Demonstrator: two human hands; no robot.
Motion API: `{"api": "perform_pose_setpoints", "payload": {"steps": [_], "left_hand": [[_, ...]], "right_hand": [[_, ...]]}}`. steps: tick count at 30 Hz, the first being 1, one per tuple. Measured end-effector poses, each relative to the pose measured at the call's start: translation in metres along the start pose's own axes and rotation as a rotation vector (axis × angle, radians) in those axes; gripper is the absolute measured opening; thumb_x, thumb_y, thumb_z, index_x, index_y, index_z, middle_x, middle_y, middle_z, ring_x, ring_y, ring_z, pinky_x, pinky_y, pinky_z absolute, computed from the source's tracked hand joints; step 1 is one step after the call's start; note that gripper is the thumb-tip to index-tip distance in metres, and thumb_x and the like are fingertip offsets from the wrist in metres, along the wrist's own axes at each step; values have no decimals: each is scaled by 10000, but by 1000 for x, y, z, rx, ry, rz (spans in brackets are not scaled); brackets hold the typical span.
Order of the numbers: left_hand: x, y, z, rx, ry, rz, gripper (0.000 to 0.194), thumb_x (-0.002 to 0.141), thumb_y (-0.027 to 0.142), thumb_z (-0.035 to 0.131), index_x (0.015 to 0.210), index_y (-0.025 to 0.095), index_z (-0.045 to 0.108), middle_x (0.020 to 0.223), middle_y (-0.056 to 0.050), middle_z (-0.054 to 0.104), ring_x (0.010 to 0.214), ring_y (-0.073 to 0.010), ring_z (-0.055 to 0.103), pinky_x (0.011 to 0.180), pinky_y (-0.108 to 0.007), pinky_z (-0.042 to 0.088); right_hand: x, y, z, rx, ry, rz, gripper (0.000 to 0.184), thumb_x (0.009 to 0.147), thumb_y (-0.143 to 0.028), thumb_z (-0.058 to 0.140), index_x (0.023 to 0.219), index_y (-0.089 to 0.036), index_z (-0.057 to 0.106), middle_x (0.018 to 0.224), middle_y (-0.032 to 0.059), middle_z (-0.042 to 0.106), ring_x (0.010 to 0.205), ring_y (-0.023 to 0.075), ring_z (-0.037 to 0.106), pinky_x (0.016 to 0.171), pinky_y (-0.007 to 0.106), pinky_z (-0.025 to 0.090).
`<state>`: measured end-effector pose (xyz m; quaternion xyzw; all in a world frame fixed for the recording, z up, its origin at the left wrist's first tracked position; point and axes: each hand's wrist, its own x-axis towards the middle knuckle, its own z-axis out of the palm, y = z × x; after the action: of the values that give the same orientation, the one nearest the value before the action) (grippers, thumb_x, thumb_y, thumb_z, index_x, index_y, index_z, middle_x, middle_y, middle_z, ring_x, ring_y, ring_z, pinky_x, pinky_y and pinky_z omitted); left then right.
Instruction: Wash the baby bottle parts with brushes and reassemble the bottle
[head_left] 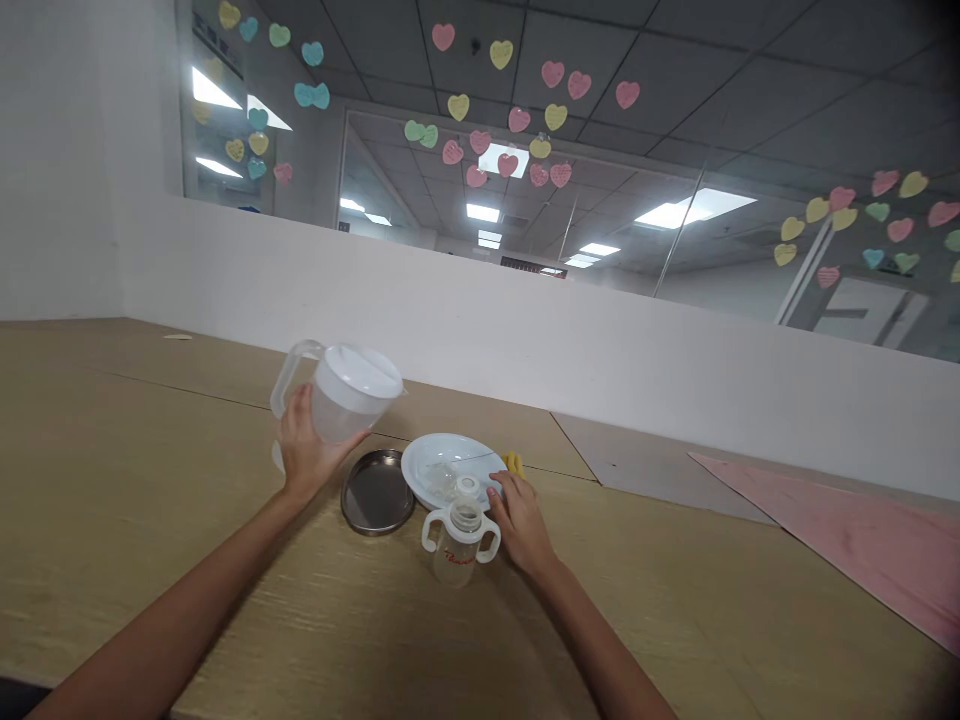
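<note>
Head view, centre-left of frame: left hand wrapped around a clear plastic lidded pitcher, raised above the worktop. Centre: right hand, loosely open, fingertips on a white plate, just beside a two-handled baby bottle; steel dish left of the plate.

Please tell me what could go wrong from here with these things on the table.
The left hand holds the plastic pitcher tilted above the table, so it might slip and hit the steel dish. The right hand is close to the two-handled baby bottle, which could be knocked over, and the white plate could slide.
</note>
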<state>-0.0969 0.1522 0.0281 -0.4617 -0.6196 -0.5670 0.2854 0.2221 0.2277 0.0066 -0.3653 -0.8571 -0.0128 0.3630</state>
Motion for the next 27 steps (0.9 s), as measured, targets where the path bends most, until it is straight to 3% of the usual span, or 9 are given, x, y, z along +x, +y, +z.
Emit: {"api": "perform_pose_setpoints", "payload": {"steps": [6, 12, 22, 27], "left_hand": [[-3, 5, -3, 125, -59, 465, 873, 673, 525, 638, 1365, 159, 251, 1381, -190, 332, 1276, -351, 296, 1050, -517, 202], [-7, 5, -1, 212, -143, 703, 705, 730, 454, 601, 1328, 181, 344, 1376, -192, 354, 1298, -331, 273, 1046, -528, 197], [-6, 11, -5, 211, -167, 692, 600, 738, 465, 590, 1256, 201, 443, 1346, -169, 408, 1294, -322, 286, 1050, -532, 185], [-5, 9, -2, 172, -152, 471, 735, 688, 530, 613, 1294, 183, 384, 1373, -174, 361, 1292, -333, 281, 1057, -524, 176]], "right_hand": [[1, -2, -3, -10, 10, -12, 346, 917, -362, 288, 1084, -183, 532, 1117, 82, 567, 1081, 199, 489, 933, 384, 361], [2, -4, -6, -11, -5, -5, 336, 917, -349, 292, 1084, -178, 530, 1114, 81, 569, 1068, 196, 495, 925, 375, 366], [2, -5, -7, -31, -9, -11, 328, 917, -345, 293, 1073, -181, 531, 1110, 82, 574, 1072, 198, 500, 921, 369, 368], [1, -3, -6, -38, -11, -20, 342, 917, -356, 287, 1078, -183, 534, 1112, 92, 575, 1074, 205, 500, 926, 379, 365]]}}
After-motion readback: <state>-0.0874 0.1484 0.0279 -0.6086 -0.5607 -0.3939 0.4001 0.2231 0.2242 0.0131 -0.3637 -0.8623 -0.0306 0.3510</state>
